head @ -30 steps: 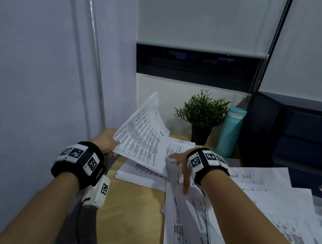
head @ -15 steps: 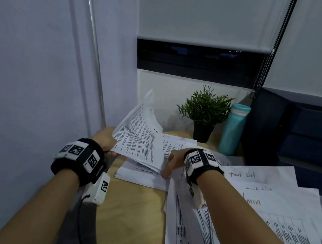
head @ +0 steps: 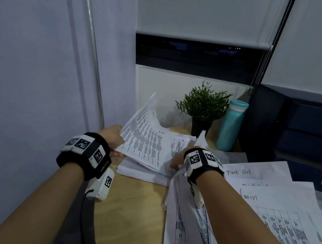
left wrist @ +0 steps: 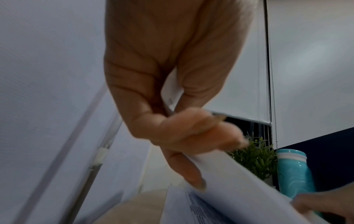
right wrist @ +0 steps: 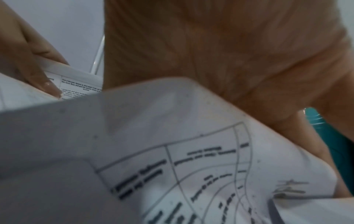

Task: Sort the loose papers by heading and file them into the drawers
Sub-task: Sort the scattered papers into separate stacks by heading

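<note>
The printed sheets [head: 144,140] are pinched by the left hand [head: 112,137], lifted for insertion; a table sheet [right wrist: 191,151] is gripped by the right hand [head: 179,160].

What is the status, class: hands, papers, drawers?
Left hand grips raised printed sheets. Right hand grips a table sheet. Drawers closed; loose papers spread before them.

office desk: papers [head: 282,208], file drawers [head: 315,135] (navy)
</note>
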Demonstrator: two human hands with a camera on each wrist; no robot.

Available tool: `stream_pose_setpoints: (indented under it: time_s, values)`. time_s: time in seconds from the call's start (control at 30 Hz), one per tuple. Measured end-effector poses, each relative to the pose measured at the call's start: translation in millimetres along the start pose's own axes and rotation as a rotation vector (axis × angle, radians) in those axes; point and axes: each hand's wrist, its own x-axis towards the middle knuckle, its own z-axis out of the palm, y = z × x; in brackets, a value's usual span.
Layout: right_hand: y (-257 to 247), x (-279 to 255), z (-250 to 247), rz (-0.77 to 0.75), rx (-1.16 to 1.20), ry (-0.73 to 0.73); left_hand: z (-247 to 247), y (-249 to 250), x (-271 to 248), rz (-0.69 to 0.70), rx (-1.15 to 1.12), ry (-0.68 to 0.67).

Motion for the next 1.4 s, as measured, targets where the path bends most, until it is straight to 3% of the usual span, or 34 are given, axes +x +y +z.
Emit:
stream_pose_setpoints:
  time_s: [0.13, 0.3, 0.47, 0.57, 0.63, 0.87, 1.0, 1.17, 1.27, 1.4]
  values:
    - [5.9, -17.9, -7.3, -0.034, -0.086, 0.2, -0.6, -5.6, 4.7, -0.034, -0.032, -0.143]
    - [8.6, -26.6, -15.6, -0.055, -0.178, 0.234, 0.7, -5.3, 6.4, -0.062, -0.058, -0.341]
    - [15.9, -14.6, -14.0, -0.027, -0.224, 0.271, 7.7, 1.9, 4.3, -0.145, -0.04, -0.411]
    - [23.8, -4.6, -12.5, -0.045, -0.137, 0.269, 12.9, 15.2, 3.3, -0.089, 0.332, -0.276]
    - [27.3, 1.2, -11.1, -0.056, -0.111, 0.264, 17.0, 20.9, 6.4, -0.108, 0.412, -0.241]
    - [30.2, 11.1, -13.4, -0.058, -0.074, 0.139, 25.2, 21.0, 24.8, -0.15, 0.44, -0.191]
    - [35.3, 11.4, -16.7, -0.065, -0.058, 0.091, 31.0, 27.0, 23.9, -0.149, 0.31, -0.284]
    - [34.4, 8.4, -18.0, -0.072, -0.137, 0.048, 40.2, 29.7, 33.8, -0.056, 0.4, -0.343]
    - [33.9, 7.0, -15.6, -0.064, -0.145, 0.057, 42.4, 30.9, 27.7, -0.013, 0.499, -0.198]
    - [27.8, 3.5, -9.6, -0.112, -0.246, 0.173, 22.7, 16.5, 21.2, -0.059, 0.738, -0.002]
